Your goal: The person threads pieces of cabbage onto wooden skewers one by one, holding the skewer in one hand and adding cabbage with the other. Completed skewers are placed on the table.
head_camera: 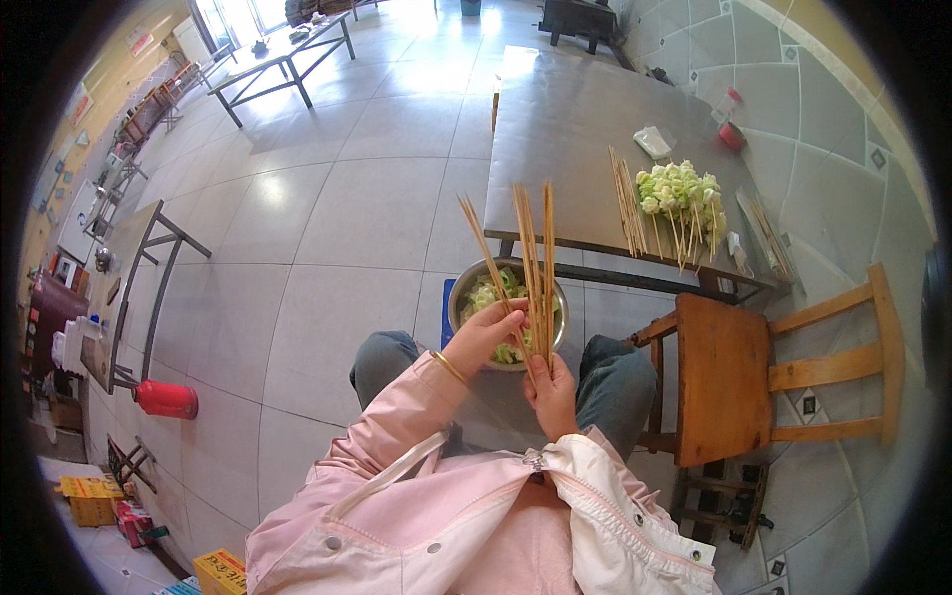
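Note:
My right hand is closed round the lower ends of a bundle of thin wooden skewers, which fan upward. My left hand is at the left side of the bundle, its fingers on a few skewers that lean to the left. Below both hands, between my knees, a round steel bowl holds pale green vegetable pieces, partly hidden by my hands and the skewers. On the metal-topped table lies a pile of skewered pale green vegetable pieces, with loose bare skewers at its left.
A wooden chair stands close at my right. Near the wall, the table also bears a white plastic packet, a red roll and a bag of skewers. A red container lies on the tiled floor at left. Something blue is beside the bowl.

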`<state>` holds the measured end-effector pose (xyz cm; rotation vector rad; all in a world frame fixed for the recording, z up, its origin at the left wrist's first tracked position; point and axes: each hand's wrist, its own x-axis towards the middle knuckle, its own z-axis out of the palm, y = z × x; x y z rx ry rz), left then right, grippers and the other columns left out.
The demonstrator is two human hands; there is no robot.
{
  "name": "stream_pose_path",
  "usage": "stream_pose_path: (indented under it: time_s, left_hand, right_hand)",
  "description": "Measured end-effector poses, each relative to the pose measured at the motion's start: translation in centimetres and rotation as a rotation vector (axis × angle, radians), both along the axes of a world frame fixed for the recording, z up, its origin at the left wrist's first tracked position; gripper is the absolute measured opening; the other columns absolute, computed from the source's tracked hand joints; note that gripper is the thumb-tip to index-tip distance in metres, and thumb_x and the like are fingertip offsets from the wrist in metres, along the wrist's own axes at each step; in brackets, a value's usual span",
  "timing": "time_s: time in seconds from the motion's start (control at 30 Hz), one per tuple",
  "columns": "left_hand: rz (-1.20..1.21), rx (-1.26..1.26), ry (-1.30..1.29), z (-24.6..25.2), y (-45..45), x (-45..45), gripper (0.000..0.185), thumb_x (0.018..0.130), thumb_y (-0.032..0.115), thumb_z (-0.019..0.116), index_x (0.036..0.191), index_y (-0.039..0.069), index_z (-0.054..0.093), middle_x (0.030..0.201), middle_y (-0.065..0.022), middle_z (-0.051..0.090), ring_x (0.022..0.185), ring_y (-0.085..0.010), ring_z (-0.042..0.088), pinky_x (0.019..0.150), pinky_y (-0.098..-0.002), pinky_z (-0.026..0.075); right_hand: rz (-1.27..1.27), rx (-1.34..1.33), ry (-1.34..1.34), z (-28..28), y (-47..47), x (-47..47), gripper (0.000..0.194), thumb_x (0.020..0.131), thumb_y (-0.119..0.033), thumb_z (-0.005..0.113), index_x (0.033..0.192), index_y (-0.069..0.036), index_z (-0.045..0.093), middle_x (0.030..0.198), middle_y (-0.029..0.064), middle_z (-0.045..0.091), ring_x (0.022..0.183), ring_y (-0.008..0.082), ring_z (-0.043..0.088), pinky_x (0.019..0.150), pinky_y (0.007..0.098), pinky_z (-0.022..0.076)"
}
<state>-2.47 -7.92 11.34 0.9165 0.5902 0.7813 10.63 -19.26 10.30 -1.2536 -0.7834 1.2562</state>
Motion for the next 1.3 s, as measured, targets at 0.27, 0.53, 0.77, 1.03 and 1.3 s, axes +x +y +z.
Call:
stream_pose_path:
  time_s: [0.27,0.53,0.77,1.03,1.3]
  left_hand:
    - [0.127,0.006,0.07,0.2,0.0,0.1,0.026,0.09,0.019,0.072,0.107,0.001,0.065,0.094,-0.0028,0.067,0.082,-0.0105,0.065,0.07,-0.0251,0.055]
    - [0.218,0.019,0.133,0.9,-0.5,0.4,0.017,0.087,0.016,0.076,0.092,0.003,0.066,0.081,-0.001,0.067,0.07,-0.0073,0.063,0.064,-0.0212,0.053]
    - [0.261,0.069,0.218,-0.7,0.1,1.1,0.023,0.089,0.016,0.072,0.101,-0.002,0.066,0.085,-0.0035,0.067,0.073,-0.0097,0.063,0.065,-0.0231,0.054]
    - [0.344,-0.052,0.119,-2.1,0.3,2.4,0.023,0.092,0.013,0.068,0.11,0.001,0.063,0.095,-0.0032,0.065,0.081,-0.012,0.065,0.072,-0.0243,0.056]
    - [0.46,-0.034,0.017,-3.5,0.7,2.1,0.014,0.092,0.012,0.068,0.105,0.006,0.064,0.094,-0.0015,0.066,0.083,-0.0104,0.065,0.071,-0.0217,0.055]
  right_hand:
    - [-0.037,0.055,-0.037,-0.5,0.1,0.2,0.033,0.102,-0.04,0.051,0.094,-0.008,0.053,0.061,-0.0028,0.046,0.046,0.0049,0.039,0.04,0.0201,0.0293]
    - [-0.018,0.004,0.011,0.0,0.0,0.0,0.035,0.101,-0.042,0.053,0.094,-0.008,0.053,0.062,-0.002,0.047,0.047,0.0054,0.04,0.041,0.0202,0.0301]
    - [-0.091,-0.022,0.057,-1.2,0.6,0.4,0.026,0.1,-0.033,0.058,0.095,-0.008,0.055,0.065,-0.0045,0.048,0.05,0.0045,0.041,0.044,0.0195,0.031]
    - [-0.199,0.037,-0.113,-3.7,2.6,4.0,0.021,0.099,-0.027,0.06,0.093,-0.007,0.057,0.065,-0.0059,0.046,0.053,0.0033,0.04,0.046,0.02,0.0317]
    - [-0.338,0.12,-0.341,-6.7,7.8,9.2,0.028,0.1,-0.03,0.058,0.085,-0.007,0.055,0.064,-0.0048,0.045,0.053,0.0052,0.041,0.045,0.0223,0.0313]
